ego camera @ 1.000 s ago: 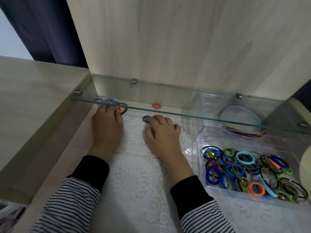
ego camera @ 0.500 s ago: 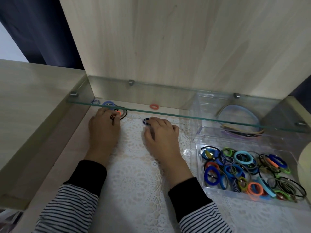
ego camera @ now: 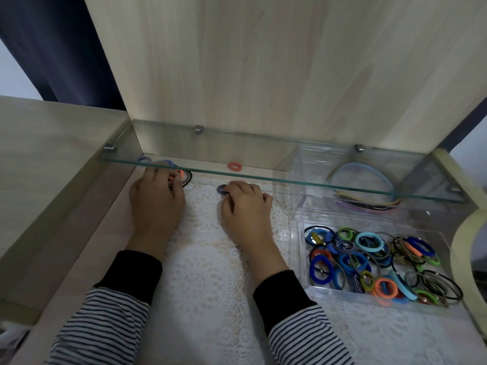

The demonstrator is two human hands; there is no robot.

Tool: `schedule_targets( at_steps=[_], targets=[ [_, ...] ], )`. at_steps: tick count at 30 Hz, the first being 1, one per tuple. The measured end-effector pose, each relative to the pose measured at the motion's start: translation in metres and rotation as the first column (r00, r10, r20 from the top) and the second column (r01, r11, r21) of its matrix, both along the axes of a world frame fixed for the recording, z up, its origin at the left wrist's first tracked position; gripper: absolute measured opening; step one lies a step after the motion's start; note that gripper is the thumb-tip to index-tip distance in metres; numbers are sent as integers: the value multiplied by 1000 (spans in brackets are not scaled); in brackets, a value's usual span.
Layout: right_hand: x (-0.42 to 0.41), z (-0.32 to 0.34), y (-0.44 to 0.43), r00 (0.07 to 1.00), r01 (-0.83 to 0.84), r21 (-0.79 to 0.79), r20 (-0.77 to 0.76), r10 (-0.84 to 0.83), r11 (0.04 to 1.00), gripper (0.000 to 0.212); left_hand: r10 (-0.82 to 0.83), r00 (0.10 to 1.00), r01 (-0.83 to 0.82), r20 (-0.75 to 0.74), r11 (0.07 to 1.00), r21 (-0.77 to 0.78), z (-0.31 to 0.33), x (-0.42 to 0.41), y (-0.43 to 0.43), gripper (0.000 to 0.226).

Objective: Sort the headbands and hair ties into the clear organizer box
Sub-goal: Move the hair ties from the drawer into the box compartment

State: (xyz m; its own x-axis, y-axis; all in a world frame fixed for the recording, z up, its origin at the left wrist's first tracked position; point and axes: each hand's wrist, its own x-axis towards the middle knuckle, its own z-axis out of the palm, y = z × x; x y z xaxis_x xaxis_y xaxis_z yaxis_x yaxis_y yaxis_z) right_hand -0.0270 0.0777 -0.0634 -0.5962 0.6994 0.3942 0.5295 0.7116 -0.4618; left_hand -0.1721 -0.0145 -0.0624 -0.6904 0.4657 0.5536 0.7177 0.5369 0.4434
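My left hand lies palm down on the lace mat, fingers curled over a small bunch of hair ties, black and orange among them. My right hand rests beside it, fingertips pinching a dark blue striped hair tie. A lone orange hair tie and a blue one lie farther back under the glass shelf. The clear organizer box stands at the right; its front compartment holds several coloured hair ties, its rear compartment holds headbands.
A glass shelf spans the recess just above my fingertips. Wooden walls close in at left and behind. A white lace mat covers the surface. A curved pale rim sits at the right edge.
My left fingers have curled and drawn the black and orange ties slightly toward me. My right hand has stayed on the striped tie. The camera has shifted a little.
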Motion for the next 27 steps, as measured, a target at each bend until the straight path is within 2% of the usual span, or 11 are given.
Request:
schedule_targets(
  at_steps=[5, 12, 18, 24, 27],
  targets=[
    [2, 3, -1, 999, -18, 23, 41, 17, 1000, 26, -57, 979, 53, -196, 998, -25, 0, 5, -7, 13],
    [4, 9, -4, 997, -1, 47, 77, -3, 999, 21, -143, 954, 146, -262, 989, -7, -4, 24, -16, 15],
    [11, 14, -18, 991, 0, 104, 130, -13, 995, 21, -182, 963, 164, -196, 981, -107, -12, 47, -31, 22],
    [27, 30, -34, 999, -8, 41, 52, 5, 999, 23, -188, 976, 173, -114, 977, -126, -3, 66, -34, 27],
    [37, 42, -35, 1000, -11, 63, -16, 12, 998, 18, -206, 973, 192, -101, 972, -135, 2, 74, -30, 31]
  ],
)
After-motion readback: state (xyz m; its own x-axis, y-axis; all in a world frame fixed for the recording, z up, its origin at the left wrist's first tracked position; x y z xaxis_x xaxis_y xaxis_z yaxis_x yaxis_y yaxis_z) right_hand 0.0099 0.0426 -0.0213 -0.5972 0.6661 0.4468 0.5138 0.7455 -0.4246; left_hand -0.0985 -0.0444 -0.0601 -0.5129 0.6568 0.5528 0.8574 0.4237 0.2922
